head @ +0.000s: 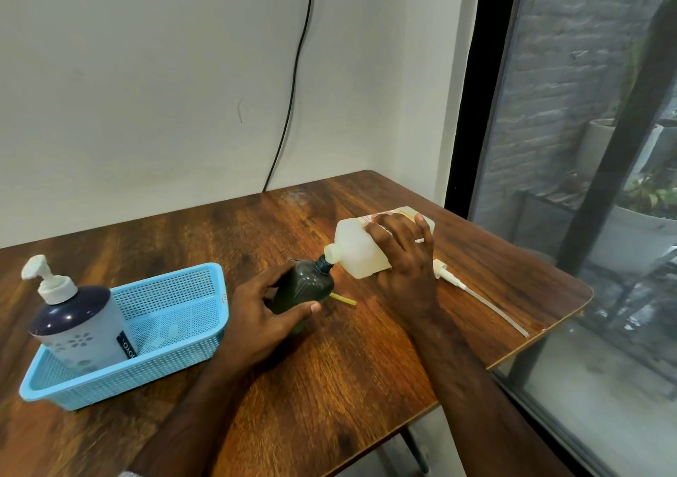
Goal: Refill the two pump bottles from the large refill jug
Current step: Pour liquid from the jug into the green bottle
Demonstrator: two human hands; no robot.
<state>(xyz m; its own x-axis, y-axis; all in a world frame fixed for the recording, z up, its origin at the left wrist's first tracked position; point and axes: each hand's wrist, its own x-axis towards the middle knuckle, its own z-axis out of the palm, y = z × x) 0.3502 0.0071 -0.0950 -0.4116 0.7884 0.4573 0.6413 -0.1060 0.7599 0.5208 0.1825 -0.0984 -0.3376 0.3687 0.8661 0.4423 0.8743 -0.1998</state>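
My right hand (403,256) grips the whitish refill jug (353,247), tipped on its side with its spout against the open neck of a dark pump bottle (306,286). My left hand (263,308) holds that dark bottle, tilted toward the jug, thumb across its front. The bottle's white pump with its long tube (476,295) lies on the table behind my right wrist. A second pump bottle (78,322), white with a navy shoulder and its pump fitted, stands in the blue basket (176,330) at the left.
A small yellow piece (343,299) lies on the wooden table (329,366) beside the dark bottle. The table's right edge runs close to a glass window. A black cable hangs down the wall behind.
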